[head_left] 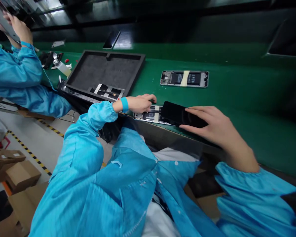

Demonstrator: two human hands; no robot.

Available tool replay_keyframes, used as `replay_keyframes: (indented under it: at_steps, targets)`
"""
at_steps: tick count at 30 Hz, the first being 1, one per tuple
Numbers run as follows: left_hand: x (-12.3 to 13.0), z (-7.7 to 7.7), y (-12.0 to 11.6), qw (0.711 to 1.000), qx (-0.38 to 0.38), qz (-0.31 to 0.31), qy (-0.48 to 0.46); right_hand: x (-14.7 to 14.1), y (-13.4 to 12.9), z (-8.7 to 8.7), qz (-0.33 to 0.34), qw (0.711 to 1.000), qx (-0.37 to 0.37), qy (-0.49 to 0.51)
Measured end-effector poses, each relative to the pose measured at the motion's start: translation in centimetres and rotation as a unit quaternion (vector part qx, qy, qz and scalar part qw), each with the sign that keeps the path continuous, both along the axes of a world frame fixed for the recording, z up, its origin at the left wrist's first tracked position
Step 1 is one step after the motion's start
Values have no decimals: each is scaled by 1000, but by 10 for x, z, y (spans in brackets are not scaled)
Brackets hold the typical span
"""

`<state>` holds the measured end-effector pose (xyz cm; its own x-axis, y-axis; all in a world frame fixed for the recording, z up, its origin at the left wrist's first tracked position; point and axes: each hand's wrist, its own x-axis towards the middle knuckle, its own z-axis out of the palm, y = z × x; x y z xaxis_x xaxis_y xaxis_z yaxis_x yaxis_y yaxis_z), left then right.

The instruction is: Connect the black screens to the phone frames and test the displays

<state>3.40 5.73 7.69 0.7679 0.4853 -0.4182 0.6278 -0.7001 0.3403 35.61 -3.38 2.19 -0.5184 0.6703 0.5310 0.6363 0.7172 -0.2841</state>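
Fingers and thumb of my right hand point(215, 125) are closed on the right end of a black phone screen point(175, 113). The screen is tilted and partly covers an opened phone body point(148, 116) at the bench's near edge. A pale tape strip point(157, 113) crosses that body, and its right part is hidden. My left hand point(139, 103), with a blue band point(124, 104) at the wrist, is over the body's left part. Its fingers are apart, one stretched out and another reaching down to the phone's inside; whether they pinch anything small is hidden.
Another opened phone point(184, 79) with tape lies farther back on the green bench point(232, 95). A dark foam tray point(105, 70) holding a screen part point(110, 91) stands left. Phones lie along the back. At far left, a co-worker's hands point(21, 29) hold a phone-like panel.
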Motion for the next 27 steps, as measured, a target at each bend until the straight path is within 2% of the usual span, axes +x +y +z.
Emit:
replay_keyframes:
  at_steps: [4, 6, 9, 11, 13, 16, 18, 20, 22, 23, 25, 26, 27]
  targets:
    - [2, -3, 6, 999, -4, -36, -5, -11, 0, 1, 1, 1000, -8, 17]
    - [2, -8, 12, 999, -7, -31, -17, -18, -1, 2, 3, 999, -35, 30]
    - [-3, -10, 18, 998, -29, -8, -50, -27, -3, 9, -30, 990, -120, 70]
    - [-11, -3, 13, 993, -48, 6, -110, -32, -4, 17, -63, 971, -197, 122]
    - [-19, 9, -2, 975, -55, 47, -209, -38, -4, 27, -65, 932, -298, 197]
    - [-28, 27, -33, 924, -64, 145, -347, -57, -1, 42, 17, 835, -464, 297]
    - [-33, 34, -48, 898, -63, 201, -386, -77, 2, 50, 90, 780, -533, 315]
    - [-43, 38, -51, 883, -39, 260, -389, -95, 3, 54, 139, 756, -562, 307]
    - [-65, 43, -45, 856, 1, 341, -388, -102, 1, 54, 149, 757, -555, 311]
    - [-81, 45, -40, 831, 20, 390, -396, -98, -1, 53, 136, 774, -533, 315]
    - [-124, 47, -29, 758, 53, 501, -414, -73, -4, 52, 66, 834, -447, 316]
    - [-148, 45, -23, 722, 60, 547, -419, -51, -5, 53, 9, 868, -390, 308]
    - [-172, 42, -15, 714, 65, 571, -401, -24, -4, 55, -64, 897, -325, 292]
